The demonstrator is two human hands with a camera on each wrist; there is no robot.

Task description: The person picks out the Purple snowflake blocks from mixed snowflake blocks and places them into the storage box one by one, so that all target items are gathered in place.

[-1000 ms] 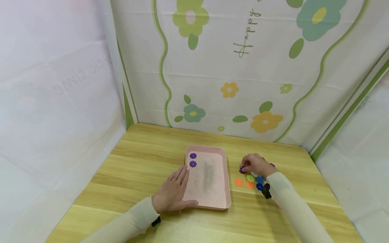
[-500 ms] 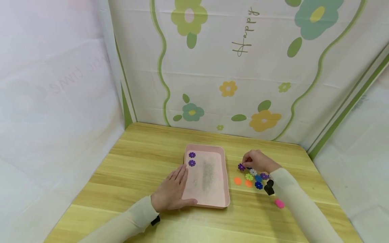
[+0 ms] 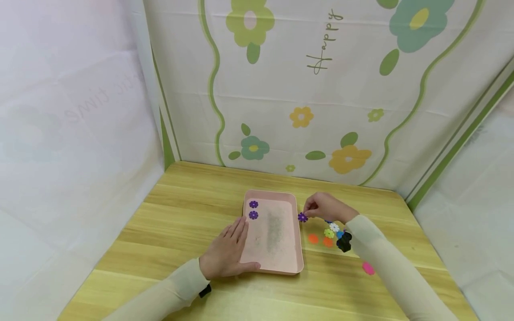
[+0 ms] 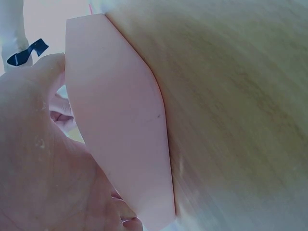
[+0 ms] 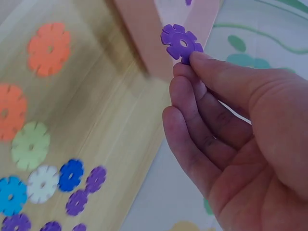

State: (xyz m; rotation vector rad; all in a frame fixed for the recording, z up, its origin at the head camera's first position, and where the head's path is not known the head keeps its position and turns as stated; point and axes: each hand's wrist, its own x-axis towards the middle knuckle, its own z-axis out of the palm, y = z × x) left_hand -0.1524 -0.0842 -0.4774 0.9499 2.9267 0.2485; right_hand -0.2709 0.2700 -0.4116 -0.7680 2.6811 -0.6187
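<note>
My right hand (image 3: 327,207) pinches a purple notched plastic disc (image 5: 182,43) between thumb and index finger. The disc appears just beside the right rim of a pink tray (image 3: 300,249) in the head view. My left hand (image 3: 226,252) lies with straight fingers over the tray's left edge, its thumb reaching along the near rim. From the left wrist view, the palm sits against the tray's outer wall (image 4: 115,110). Inside the tray, two purple discs, an upper one (image 3: 254,204) and a lower one (image 3: 253,215), stand in a column at the far left.
Loose notched discs lie on the wooden table (image 3: 192,196) right of the tray: orange (image 5: 49,49), light green (image 5: 31,146), white (image 5: 43,184), blue (image 5: 71,175) and several purple. A pink disc (image 3: 368,268) lies nearer the right forearm. Printed cloth (image 3: 273,89) walls the table.
My right hand has lifted the purple disc from the pile and carried it left toward the tray. The left hand has kept its place on the tray.
</note>
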